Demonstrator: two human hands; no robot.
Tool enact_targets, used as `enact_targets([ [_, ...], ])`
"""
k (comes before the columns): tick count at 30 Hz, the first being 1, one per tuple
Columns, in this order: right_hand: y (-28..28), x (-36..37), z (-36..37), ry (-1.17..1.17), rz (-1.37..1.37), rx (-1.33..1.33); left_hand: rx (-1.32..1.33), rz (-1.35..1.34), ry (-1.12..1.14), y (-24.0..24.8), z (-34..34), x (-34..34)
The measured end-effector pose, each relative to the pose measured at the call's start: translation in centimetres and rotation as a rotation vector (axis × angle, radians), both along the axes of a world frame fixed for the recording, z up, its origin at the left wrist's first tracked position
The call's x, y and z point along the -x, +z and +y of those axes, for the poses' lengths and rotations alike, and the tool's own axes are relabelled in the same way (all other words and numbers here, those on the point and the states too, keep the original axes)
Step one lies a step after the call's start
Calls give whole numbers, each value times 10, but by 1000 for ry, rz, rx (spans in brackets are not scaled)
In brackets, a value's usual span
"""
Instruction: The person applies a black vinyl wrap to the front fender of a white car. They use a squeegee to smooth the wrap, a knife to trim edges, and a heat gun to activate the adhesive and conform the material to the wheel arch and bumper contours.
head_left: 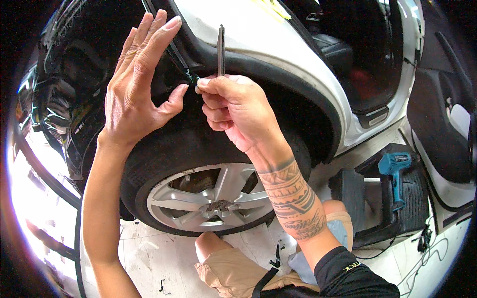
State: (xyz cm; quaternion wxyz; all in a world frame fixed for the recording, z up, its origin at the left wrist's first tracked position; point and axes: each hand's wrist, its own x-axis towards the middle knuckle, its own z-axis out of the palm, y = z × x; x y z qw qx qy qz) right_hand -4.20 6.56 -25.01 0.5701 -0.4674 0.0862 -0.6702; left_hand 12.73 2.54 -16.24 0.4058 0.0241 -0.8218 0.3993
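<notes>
My left hand [136, 82] is open, its fingers stretched upward and the thumb held apart, in front of the dark front end of the car. To its right, my right hand [233, 104] is closed around a slim dark pointed tool [221, 49] that sticks up from the fist. The right thumb and forefinger are pinched beside the lower end of a narrow dark strip [179, 57] along the fender edge; whether they grip it cannot be made out. Behind both hands runs the black wheel arch trim [293, 82] of a white fender [218, 15].
Below the hands is a wheel [213, 196] with silver spokes. A blue heat gun [396, 171] rests on a black stand [365, 198] at the right, with cables [427, 253] on the floor. An open car door [442, 114] stands at far right. Something yellow [273, 9] lies on the bodywork.
</notes>
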Motion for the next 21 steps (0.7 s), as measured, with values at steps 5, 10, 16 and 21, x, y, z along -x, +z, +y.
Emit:
enact_targets([
  [5, -1, 2, 0, -236, 158, 26, 27, 46, 119, -2, 3, 4],
  [10, -5, 1, -17, -461, 345, 110, 69, 202, 228, -8, 5, 20],
  [16, -8, -3, -16, -396, 319, 90, 3, 340, 272, -18, 3, 17],
  [21, -13, -10, -24, -319, 219, 85, -42, 471, 251, -31, 2, 25],
])
